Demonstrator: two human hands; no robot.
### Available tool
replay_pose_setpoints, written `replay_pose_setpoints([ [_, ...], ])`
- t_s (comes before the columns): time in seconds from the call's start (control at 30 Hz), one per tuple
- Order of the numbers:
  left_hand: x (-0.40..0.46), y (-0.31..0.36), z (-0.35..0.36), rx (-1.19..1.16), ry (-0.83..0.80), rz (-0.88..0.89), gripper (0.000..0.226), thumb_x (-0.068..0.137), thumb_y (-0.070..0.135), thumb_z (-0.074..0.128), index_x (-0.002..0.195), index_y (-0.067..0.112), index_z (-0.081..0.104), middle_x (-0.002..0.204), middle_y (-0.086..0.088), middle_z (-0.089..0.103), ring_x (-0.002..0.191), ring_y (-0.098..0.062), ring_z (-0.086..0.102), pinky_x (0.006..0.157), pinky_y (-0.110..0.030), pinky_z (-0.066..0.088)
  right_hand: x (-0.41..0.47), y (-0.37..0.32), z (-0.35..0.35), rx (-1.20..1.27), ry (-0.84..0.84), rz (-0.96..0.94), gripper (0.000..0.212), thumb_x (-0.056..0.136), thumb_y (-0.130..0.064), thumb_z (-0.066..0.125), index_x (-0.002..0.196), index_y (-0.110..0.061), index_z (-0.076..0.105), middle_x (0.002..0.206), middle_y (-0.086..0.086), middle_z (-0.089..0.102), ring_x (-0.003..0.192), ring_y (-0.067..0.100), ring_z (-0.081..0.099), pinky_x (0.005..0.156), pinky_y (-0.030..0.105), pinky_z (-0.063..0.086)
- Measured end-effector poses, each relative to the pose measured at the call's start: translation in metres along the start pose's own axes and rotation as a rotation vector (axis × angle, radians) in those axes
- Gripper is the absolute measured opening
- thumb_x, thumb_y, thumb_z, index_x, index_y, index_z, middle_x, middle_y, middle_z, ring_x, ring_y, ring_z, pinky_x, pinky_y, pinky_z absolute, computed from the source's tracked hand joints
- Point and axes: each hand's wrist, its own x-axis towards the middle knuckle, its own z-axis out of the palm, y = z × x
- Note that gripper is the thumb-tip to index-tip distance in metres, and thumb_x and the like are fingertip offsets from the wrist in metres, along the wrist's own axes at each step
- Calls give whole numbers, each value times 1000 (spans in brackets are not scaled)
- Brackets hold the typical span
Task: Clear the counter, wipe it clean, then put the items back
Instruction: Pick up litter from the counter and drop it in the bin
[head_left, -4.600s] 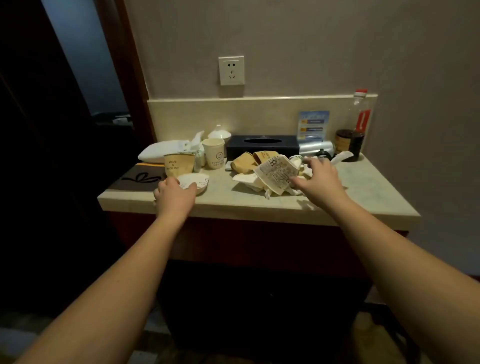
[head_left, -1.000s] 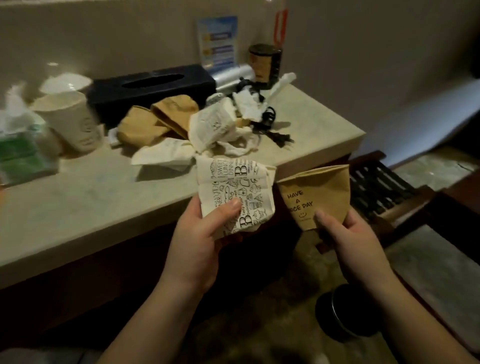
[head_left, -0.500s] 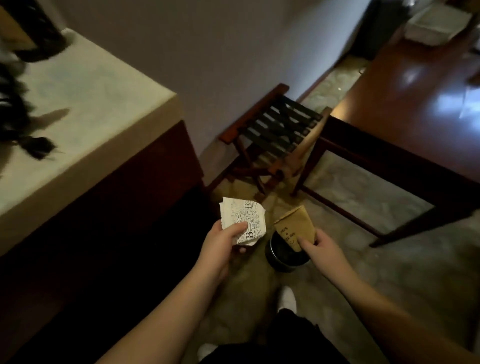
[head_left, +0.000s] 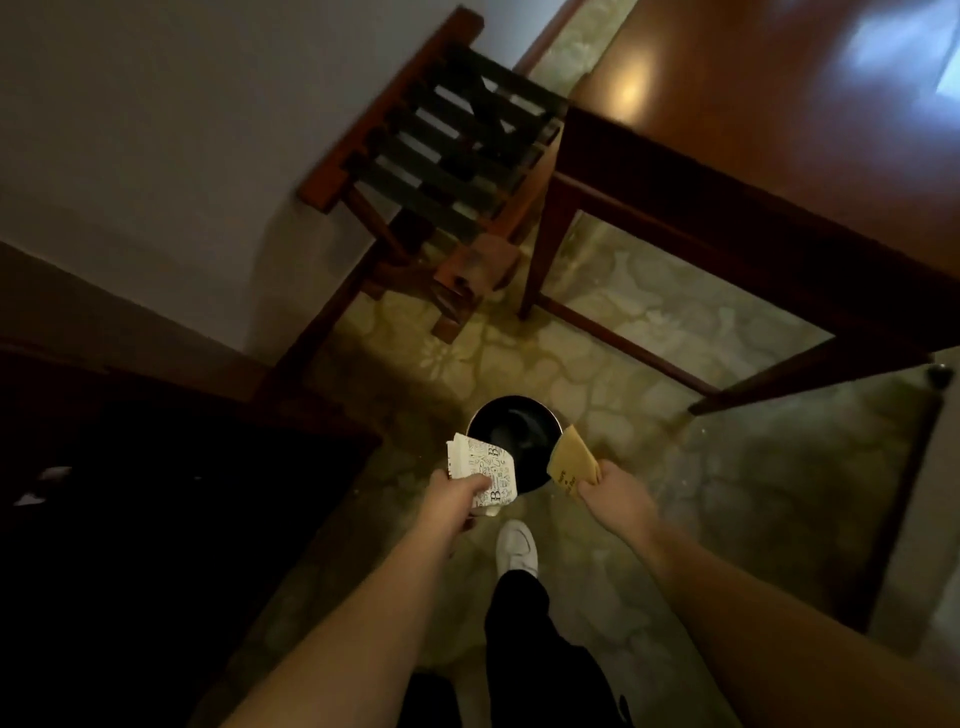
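Dimly, bin (head_left: 514, 431) interior behind held wrappers (head_left: 483, 467).

Hotel room (folding luggage rack (head_left: 457, 150), wooden desk (head_left: 779, 130), patterned carpet (head_left: 649, 332))

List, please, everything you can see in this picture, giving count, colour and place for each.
bin: one, black, round, on the floor just ahead of both hands
printed wrapper: one, white with black print, crumpled, held at the bin's left rim
brown paper bag: one, tan with dark lettering, held at the bin's right rim
folding rack: one, reddish wood with dark straps, against the wall
table: one, reddish-brown, glossy, upper right
floor: pale stone-like pattern
wall: grey-white, upper left
shoe: one, white, below the bin
left hand: grips the printed wrapper
right hand: pinches the brown paper bag
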Motion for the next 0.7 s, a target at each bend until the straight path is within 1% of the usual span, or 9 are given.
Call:
replay_pose_setpoints([
  [0.1,36,-8,19,48,14,-42,48,84,17,69,124,9,44,116,-12,60,98,-29,63,62,-31,48,37,9,9,-62,-26,15,22,93,-32,48,107,-16,52,80,-6,54,65,6,52,49,24,36],
  [0.23,73,-17,35,75,37,-81,42,85,18,70,117,11,44,111,-10,61,98,-29,63,61,-30,48,80,14,25,-95,-64,24,23,93,-31,47,107,-15,56,82,-3,56,69,8,53,56,27,41],
  [0.3,88,-18,41,73,50,-88,42,85,20,71,116,12,44,107,-8,61,99,-29,63,61,-30,49,97,13,32,-105,-83,28,24,94,-31,47,109,-14,55,83,-2,56,70,9,53,55,26,40],
  [0.4,107,-20,49,83,49,-97,49,83,25,74,120,9,46,109,-8,60,99,-28,61,69,-34,53,115,9,39,-112,-85,10,29,95,-32,47,116,-13,51,84,-1,54,68,10,51,51,25,36],
  [0.47,113,-17,51,60,17,-117,67,81,31,76,133,9,40,121,-9,57,104,-28,59,80,-37,55,122,4,41,-82,-81,-18,37,94,-34,49,124,-13,48,93,1,55,76,14,54,54,26,38],
  [0.53,115,-13,51,50,9,-145,86,80,38,76,146,13,28,138,-12,47,118,-32,52,93,-42,51,125,2,40,-60,-83,-17,49,93,-37,51,136,-15,41,118,7,53,97,22,57,67,28,44],
  [0.57,115,-11,49,52,20,-156,90,81,40,75,149,13,23,143,-13,43,124,-34,48,99,-44,47,126,1,39,-67,-82,-19,54,93,-37,51,141,-17,38,128,9,50,106,25,56,73,30,45],
  [0.63,110,-9,42,82,40,-158,87,84,39,72,150,10,22,147,-15,39,129,-34,44,104,-46,42,122,3,38,-106,-76,-37,55,93,-36,50,143,-18,36,134,9,49,113,25,54,83,32,47],
  [0.7,100,-9,33,122,39,-141,77,88,33,68,148,9,27,145,-16,42,128,-34,45,104,-45,42,113,4,34,-147,-80,-50,50,95,-35,49,141,-16,40,131,8,53,110,22,54,84,30,45],
])
